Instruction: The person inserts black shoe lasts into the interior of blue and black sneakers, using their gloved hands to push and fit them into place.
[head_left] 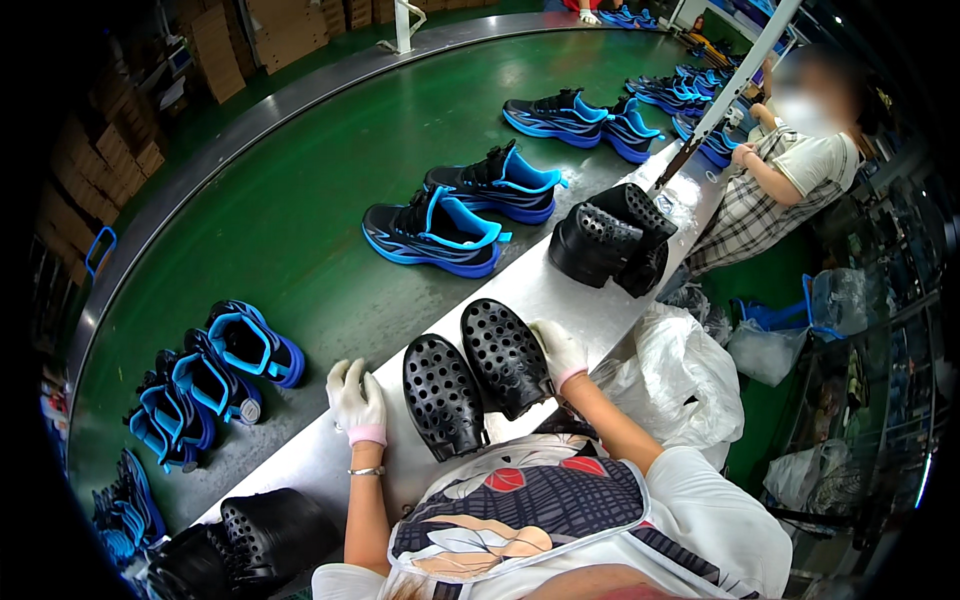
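On the pale metal ledge (560, 285) beside the green conveyor belt (300, 220), lying side by side, soles down: two black perforated clogs. Resting on the ledge just left of the left clog (442, 395), not gripping, fingers loosely together and flat: the left hand (357, 400), in a white glove with a pink cuff. Pressing against the outer side of the right clog (505, 355), fingers curved along its edge but not clearly clamped: the right hand (560, 352), gloved the same way.

Sitting farther along the ledge, well apart from the hands: a stack of black clogs (610, 238). Piling up at the lower left end of the ledge: more black clogs (250, 535). Riding on the belt in pairs: black and blue sneakers (460, 210), with another cluster of blue sneakers (205, 385) near the left hand. Crowding the right side below the ledge: crumpled clear plastic bags (685, 375). Standing at the far end of the ledge: another person in a checked apron (760, 195), hands near the sneakers there.
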